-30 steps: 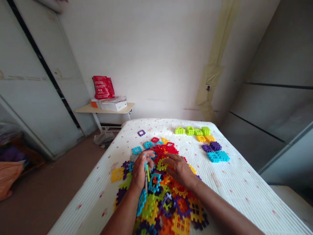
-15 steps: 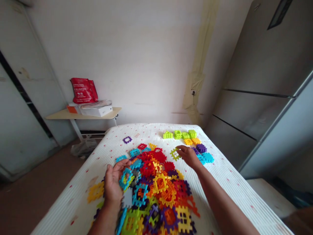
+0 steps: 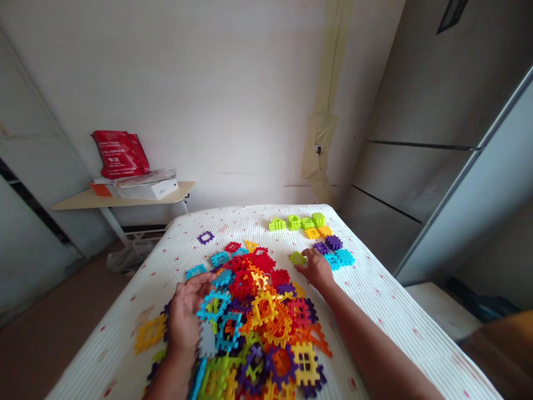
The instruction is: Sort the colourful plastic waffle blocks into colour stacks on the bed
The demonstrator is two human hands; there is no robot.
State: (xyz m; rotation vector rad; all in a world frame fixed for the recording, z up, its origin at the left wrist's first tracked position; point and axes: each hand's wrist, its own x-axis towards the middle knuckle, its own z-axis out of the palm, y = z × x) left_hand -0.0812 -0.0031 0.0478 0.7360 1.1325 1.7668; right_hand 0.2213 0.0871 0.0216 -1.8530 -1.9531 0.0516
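Note:
A heap of notched plastic building tiles [image 3: 263,308] in many colours lies on the cloth-covered table. My right hand [image 3: 318,268] is to the right of the heap, its fingers and thumb pinched on a light green building tile [image 3: 297,258] low over the cloth. At the heap's left side is my left hand [image 3: 187,308], fingers stretched out over it and apart, holding nothing I can see. A blue square frame tile [image 3: 214,305] lies just right of that palm. Blue tiles [image 3: 195,271] lie beyond its fingertips.
Sorted tiles stand at the far right: light green stacks [image 3: 294,223], yellow tiles [image 3: 318,232], purple tiles [image 3: 333,243] and blue tiles [image 3: 345,258]. A lone purple frame [image 3: 206,237] lies far left. Behind are a side table [image 3: 79,199] with a red bag [image 3: 119,154], and a refrigerator [image 3: 420,139].
The view has turned slightly right. My right hand has brought the green tile lower, towards the cloth. The blue frame tile beside my left hand now lies flatter.

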